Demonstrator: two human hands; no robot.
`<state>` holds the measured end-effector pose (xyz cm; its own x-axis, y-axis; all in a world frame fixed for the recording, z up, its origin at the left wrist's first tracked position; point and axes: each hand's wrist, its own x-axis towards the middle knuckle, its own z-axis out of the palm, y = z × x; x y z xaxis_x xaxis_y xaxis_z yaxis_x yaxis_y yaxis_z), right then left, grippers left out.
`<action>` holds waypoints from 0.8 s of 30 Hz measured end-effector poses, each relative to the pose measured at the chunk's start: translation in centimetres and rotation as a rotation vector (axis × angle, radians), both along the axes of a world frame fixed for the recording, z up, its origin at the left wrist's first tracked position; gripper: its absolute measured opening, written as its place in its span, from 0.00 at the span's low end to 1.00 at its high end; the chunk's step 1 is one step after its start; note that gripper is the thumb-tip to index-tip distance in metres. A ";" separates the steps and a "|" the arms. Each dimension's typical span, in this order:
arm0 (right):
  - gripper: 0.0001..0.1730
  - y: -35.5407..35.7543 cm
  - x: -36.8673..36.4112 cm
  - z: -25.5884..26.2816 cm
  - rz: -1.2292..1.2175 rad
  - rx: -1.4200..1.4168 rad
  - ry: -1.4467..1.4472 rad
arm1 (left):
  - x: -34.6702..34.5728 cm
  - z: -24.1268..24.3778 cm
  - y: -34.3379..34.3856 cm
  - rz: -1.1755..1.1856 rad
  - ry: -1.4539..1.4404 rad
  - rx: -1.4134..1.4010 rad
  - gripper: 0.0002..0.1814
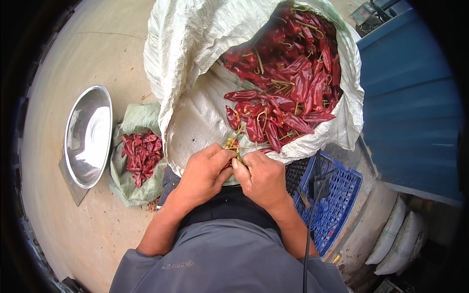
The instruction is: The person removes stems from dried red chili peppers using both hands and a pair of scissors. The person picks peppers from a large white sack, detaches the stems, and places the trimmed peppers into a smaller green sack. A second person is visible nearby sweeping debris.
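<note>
Both hands meet at the near lip of a large white woven sack [194, 106], which lies with its mouth towards me. Inside it is a heap of dried red chili peppers [293, 84] with their stems on. My left hand [203, 172] grips a chili pepper [228, 163], mostly hidden by the fingers. Between the thumb and fingers of my right hand [262, 177] is a greenish stem [239, 156], beside the left fingertips. Yellow seeds and loose stems [231, 143] lie on the sack just beyond the fingers.
On the left, a smaller green woven sack [126, 183] holds red chili pieces [143, 154]. Near it a shiny metal basin [89, 135] is on the concrete floor. A blue plastic crate [329, 208] with a black cable stands right, below a blue panel [410, 102]. Filled white sacks [397, 241] lie lower right.
</note>
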<state>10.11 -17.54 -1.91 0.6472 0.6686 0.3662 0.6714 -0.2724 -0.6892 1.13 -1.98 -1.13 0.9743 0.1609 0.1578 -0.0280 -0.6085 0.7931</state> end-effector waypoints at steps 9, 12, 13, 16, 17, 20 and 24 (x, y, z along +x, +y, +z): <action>0.12 -0.3 -0.7 -0.7 -0.046 0.387 1.167 | 0.4 -0.9 -0.6 0.025 -0.075 -0.261 0.10; 0.12 -0.1 -1.2 -1.7 0.034 0.610 1.359 | 0.4 -1.7 -0.4 0.012 -0.055 -0.516 0.09; 0.13 0.0 -1.3 -1.8 0.060 0.675 1.426 | 0.5 -1.7 -0.4 0.009 -0.042 -0.599 0.09; 0.13 0.3 -1.5 -0.5 0.045 0.770 1.510 | 0.6 -1.4 -0.7 0.031 0.018 -0.851 0.08; 0.13 0.2 -1.5 -0.2 -0.006 0.707 1.424 | 0.7 -1.1 -0.9 0.055 0.054 -0.922 0.07; 0.12 -0.2 -0.8 0.2 -0.114 0.495 0.808 | 0.6 -0.2 -1.9 0.126 0.095 -1.025 0.06; 0.13 -0.5 -0.2 0.4 -0.119 0.352 0.055 | 0.2 0.2 -3.4 0.212 0.028 -1.144 0.06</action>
